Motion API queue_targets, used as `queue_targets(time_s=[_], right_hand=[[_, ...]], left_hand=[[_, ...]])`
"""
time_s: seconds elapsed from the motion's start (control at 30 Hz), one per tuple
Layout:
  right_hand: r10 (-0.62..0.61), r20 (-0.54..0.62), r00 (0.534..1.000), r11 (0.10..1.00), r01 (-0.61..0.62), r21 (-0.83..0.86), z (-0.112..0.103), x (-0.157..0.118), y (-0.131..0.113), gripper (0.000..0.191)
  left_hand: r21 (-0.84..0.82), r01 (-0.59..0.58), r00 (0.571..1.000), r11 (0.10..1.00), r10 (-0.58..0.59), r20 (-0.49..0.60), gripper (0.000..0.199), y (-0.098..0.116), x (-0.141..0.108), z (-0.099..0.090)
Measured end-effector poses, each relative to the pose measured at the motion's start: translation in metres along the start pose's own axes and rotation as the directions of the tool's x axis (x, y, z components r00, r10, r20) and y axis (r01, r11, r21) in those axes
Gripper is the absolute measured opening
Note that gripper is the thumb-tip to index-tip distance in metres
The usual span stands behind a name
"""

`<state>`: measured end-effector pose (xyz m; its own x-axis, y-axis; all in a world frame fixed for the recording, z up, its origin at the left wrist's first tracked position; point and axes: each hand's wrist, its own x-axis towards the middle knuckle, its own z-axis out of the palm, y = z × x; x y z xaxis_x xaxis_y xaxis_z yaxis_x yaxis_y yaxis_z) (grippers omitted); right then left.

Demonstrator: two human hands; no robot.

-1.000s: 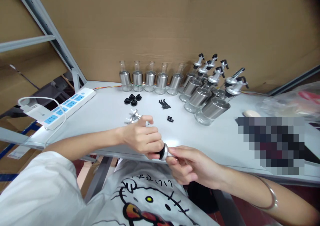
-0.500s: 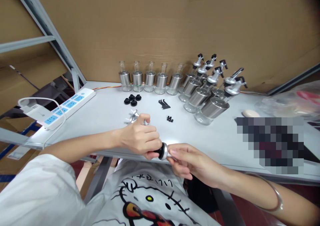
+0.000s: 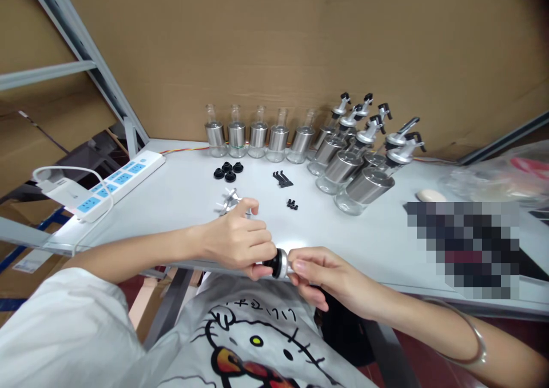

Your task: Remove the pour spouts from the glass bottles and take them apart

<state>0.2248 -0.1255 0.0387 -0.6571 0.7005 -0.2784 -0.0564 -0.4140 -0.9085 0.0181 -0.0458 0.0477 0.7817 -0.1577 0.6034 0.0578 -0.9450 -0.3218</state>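
Black-and-silver pourer between hands, lower centre: left hand wrapped around black end, right hand pinching silver end. Table's front edge behind hands; open tabletop reaching toward bottles, right of centre.

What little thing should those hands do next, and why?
Maybe gently press the black stopper and the silver cap together. The left hand holds the black end, the right hand pinches the silver end, and the two parts meet between them. I can't tell how tightly they fit, so a careful push seems sensible.
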Motion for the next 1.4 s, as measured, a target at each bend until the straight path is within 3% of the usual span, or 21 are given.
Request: queue_targets(time_s=[0.23,0.4,0.5,0.6,0.67,0.73,0.8,0.93,1.0,1.1,1.2,1.3,1.4], right_hand=[[-0.002,-0.012,1.000,0.999,0.002,-0.053,-0.001,-0.003,-0.001,0.042],[-0.047,-0.017,0.999,0.967,0.041,-0.250,0.000,-0.003,-0.006,0.042],[-0.144,-0.034,0.989,0.843,0.105,-0.528,-0.002,-0.008,-0.010,0.036],[-0.372,-0.030,0.928,0.583,0.209,-0.786,-0.007,-0.018,-0.016,0.025],[-0.518,-0.038,0.854,0.457,0.239,-0.857,-0.011,-0.026,-0.019,0.018],[-0.606,-0.060,0.793,0.402,0.241,-0.883,-0.013,-0.029,-0.021,0.016],[-0.630,-0.060,0.774,0.374,0.235,-0.897,-0.014,-0.029,-0.023,0.014],[-0.591,-0.083,0.802,0.380,0.186,-0.906,-0.015,-0.020,-0.022,0.016],[-0.555,-0.096,0.827,0.394,0.159,-0.905,-0.017,-0.015,-0.021,0.019],[-0.474,-0.061,0.879,0.379,0.141,-0.915,-0.020,-0.008,-0.017,0.023],[-0.397,-0.029,0.917,0.300,0.100,-0.949,-0.024,0.001,-0.010,0.024],[-0.377,0.018,0.926,0.184,0.094,-0.978,-0.027,0.013,-0.001,0.025],[-0.394,0.111,0.912,0.074,0.152,-0.986,-0.030,0.024,0.004,0.026]], left_hand=[[-0.121,0.071,0.997,0.990,-0.068,0.036,0.044,0.002,0.000,0.000],[-0.198,0.105,0.993,0.975,-0.092,0.071,0.043,0.004,0.003,-0.002],[-0.234,0.121,0.991,0.965,-0.103,0.088,0.043,0.004,0.001,-0.005],[-0.262,0.231,0.972,0.937,-0.212,0.097,0.041,-0.003,-0.009,-0.011],[-0.250,0.318,0.948,0.914,-0.304,0.095,0.035,-0.012,-0.017,-0.017],[-0.206,0.367,0.923,0.907,-0.329,0.200,0.030,-0.025,-0.024,-0.024],[-0.145,0.432,0.873,0.890,-0.372,0.315,0.026,-0.040,-0.028,-0.029],[0.054,0.599,0.695,0.799,-0.553,0.460,0.023,-0.076,-0.038,-0.029],[0.138,0.616,0.633,0.775,-0.592,0.498,0.023,-0.095,-0.043,-0.022],[0.235,0.542,0.613,0.807,-0.570,0.547,0.022,-0.116,-0.049,-0.006],[0.309,0.455,0.597,0.835,-0.544,0.590,0.020,-0.127,-0.050,0.012],[0.356,0.384,0.560,0.852,-0.521,0.644,0.021,-0.132,-0.050,0.026],[0.381,0.362,0.553,0.851,-0.525,0.647,0.023,-0.135,-0.052,0.031]])
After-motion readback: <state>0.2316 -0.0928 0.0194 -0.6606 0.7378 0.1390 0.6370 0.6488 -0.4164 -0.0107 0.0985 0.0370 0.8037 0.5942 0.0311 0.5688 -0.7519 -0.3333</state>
